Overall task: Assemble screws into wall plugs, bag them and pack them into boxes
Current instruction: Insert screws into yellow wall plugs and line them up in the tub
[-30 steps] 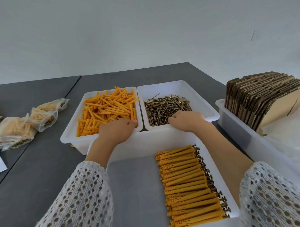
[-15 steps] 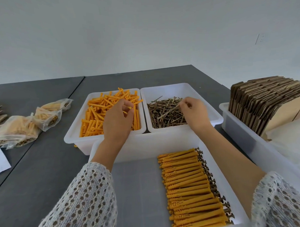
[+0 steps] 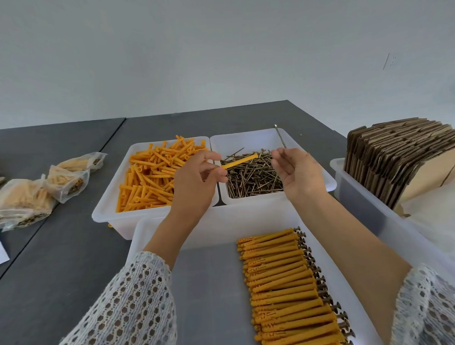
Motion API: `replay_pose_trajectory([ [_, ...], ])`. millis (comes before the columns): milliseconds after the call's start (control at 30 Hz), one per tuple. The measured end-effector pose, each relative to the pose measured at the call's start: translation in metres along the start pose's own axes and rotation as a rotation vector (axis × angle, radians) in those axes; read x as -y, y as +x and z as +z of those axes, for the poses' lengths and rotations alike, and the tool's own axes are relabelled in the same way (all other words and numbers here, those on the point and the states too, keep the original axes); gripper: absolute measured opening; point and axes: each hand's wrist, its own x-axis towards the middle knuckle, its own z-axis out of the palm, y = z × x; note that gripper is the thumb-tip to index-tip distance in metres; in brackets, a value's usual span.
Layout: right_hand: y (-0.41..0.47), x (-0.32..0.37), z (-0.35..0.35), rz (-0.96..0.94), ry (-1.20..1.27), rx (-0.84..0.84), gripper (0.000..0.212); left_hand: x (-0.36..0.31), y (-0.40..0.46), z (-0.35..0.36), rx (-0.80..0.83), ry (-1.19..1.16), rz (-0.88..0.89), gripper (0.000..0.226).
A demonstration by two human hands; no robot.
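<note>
At the centre of the frame the left hand (image 3: 196, 183) is pinching one orange wall plug (image 3: 240, 161) between thumb and curled fingertips, the plug pointing right and slightly up over the bin of loose screws (image 3: 252, 175). Just right of it the right hand (image 3: 298, 175) is pinching a single screw (image 3: 280, 137) in its fingertips, the screw sticking up and leaning left above the bin's far rim, its other fingers loosely curled, palm turned towards the camera. Plug and screw are sitting apart, not yet joined. Left of the screws, a white bin of loose orange plugs (image 3: 149, 180) is sitting. In the lower right, assembled plugs with screws (image 3: 284, 286) are lying in a row in a near white tray (image 3: 199, 289). Filled clear bags (image 3: 41, 186) are lying at the left edge, and flattened cardboard boxes (image 3: 401, 156) are standing in a bin at the right.
</note>
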Motion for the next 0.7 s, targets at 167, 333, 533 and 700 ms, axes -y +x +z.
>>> replay_pose_trajectory([
  [167,0.0014,-0.0019,0.0005,0.121,-0.019,0.118,0.012,-0.0019,-0.0006,-0.0001,0.053,0.017,-0.008,0.025],
  [333,-0.0008,-0.0056,0.0045,0.05,-0.231,0.168,0.008,-0.0052,-0.0015,0.0002,0.081,0.013,0.0,0.024],
  [533,-0.0031,-0.0054,0.0067,0.009,-0.383,0.159,0.009,-0.0074,-0.0022,0.0011,0.106,-0.013,-0.028,0.023],
  [700,-0.0054,-0.0057,0.008,-0.001,-0.456,0.169,0.016,-0.0098,-0.0039,0.0018,0.127,-0.013,-0.053,0.024],
])
